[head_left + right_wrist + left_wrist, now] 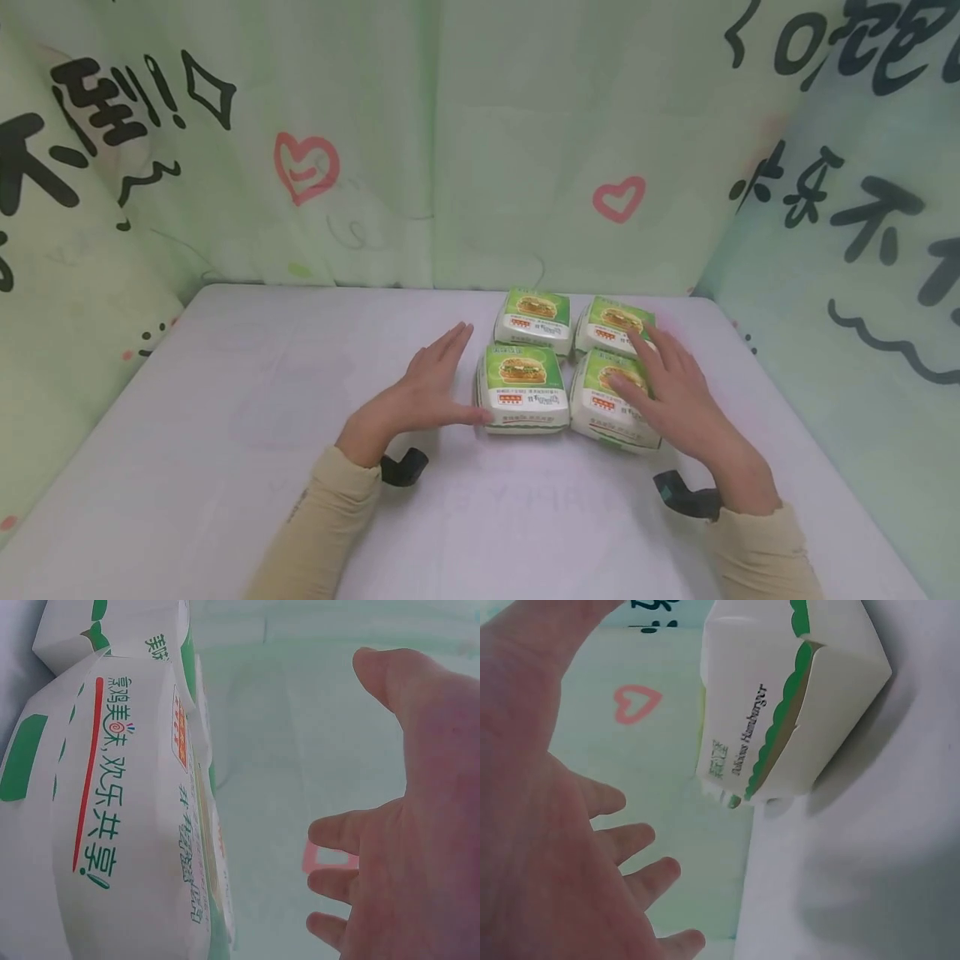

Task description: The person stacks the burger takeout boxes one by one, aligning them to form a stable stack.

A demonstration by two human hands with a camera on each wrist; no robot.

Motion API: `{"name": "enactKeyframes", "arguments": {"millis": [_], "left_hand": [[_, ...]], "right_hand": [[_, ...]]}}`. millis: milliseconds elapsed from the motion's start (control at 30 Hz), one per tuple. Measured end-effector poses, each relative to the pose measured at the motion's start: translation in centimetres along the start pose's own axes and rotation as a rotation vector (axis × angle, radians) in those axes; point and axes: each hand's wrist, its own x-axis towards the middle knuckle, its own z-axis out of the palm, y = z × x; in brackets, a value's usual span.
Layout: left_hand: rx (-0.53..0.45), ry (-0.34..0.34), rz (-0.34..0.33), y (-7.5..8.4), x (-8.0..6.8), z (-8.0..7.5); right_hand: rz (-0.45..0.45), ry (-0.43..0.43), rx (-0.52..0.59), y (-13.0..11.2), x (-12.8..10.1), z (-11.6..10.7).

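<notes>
Several green-and-white hamburger boxes stand in a two-by-two cluster, lids closed, burger pictures facing up. My left hand (420, 396) is spread beside the front left box (525, 402), thumb tip right at its lower left edge. In the left wrist view the fingers (641, 844) stand apart from that box's white side, printed "Delicious Hamburger". My right hand (678, 404) hovers over the right side of the front right box (611, 417), fingers extended and partly covering it and the back right box (600, 321). The back left box (534, 321) sits behind the front left one.
The boxes rest on a white-covered table (300, 400), right of its middle near the back edge. Pale green curtains (510, 167) with hearts and black writing enclose the back and both sides. Each wrist wears a black camera mount (405, 467).
</notes>
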Motion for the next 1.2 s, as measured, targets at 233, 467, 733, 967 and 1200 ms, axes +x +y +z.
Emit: {"name": "enactKeyframes", "arguments": {"millis": [233,467,733,967,1200], "left_hand": [[-0.075,-0.015,-0.005,-0.4,0.6,1.3],[-0.111,-0.020,0.029,-0.5,1.1,2.2],[-0.140,-0.018,0.044,-0.5,1.3,3.0],[-0.151,-0.032,0.035,-0.5,1.5,3.4],[-0.105,-0.051,0.024,-0.6,1.8,3.8]], "right_hand": [[0.022,-0.019,0.019,0.7,-0.2,0.1],[0.034,-0.067,0.052,1.7,-0.5,0.0],[0.073,-0.155,0.073,1.9,-0.9,-0.2],[0.075,-0.191,0.051,2.1,-1.3,0.0],[0.018,-0.197,0.049,2.3,-1.3,-0.2]]}}
